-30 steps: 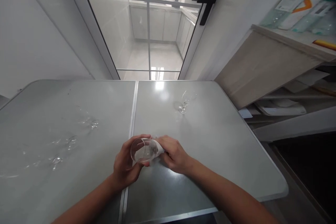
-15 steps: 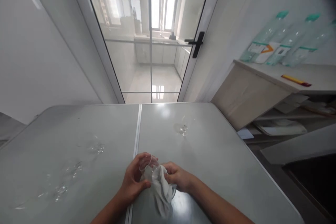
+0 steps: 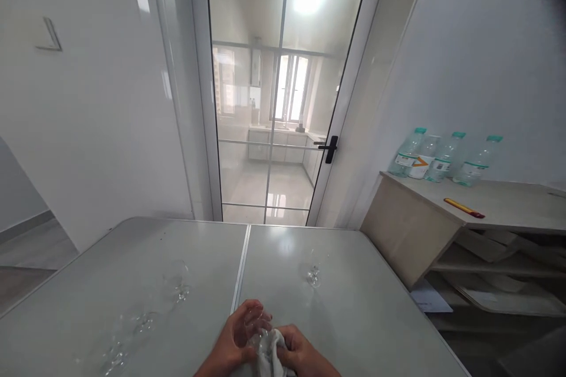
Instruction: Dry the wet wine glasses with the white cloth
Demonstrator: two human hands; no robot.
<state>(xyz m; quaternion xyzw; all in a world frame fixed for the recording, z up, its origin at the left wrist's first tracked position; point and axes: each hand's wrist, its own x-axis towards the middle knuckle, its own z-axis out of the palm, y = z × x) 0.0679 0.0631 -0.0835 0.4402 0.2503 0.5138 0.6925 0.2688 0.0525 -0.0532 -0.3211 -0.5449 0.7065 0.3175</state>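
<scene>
Cradling clear glass [image 3: 255, 325] against white cloth [image 3: 269, 354]

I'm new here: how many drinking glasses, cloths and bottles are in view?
Drinking glasses: 5 (4 on the table, 1 in the left hand)
Cloth: 1, in the right hand
Plastic bottles: 4
Total: 10

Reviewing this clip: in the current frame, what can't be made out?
Head view:
- Far end of the held glass: hidden by the cloth.
- Lower end of the cloth: cut off by the bottom edge.
- Some fingertips of the right hand: hidden by the cloth.
- Print on the bottle labels: too small.
</scene>
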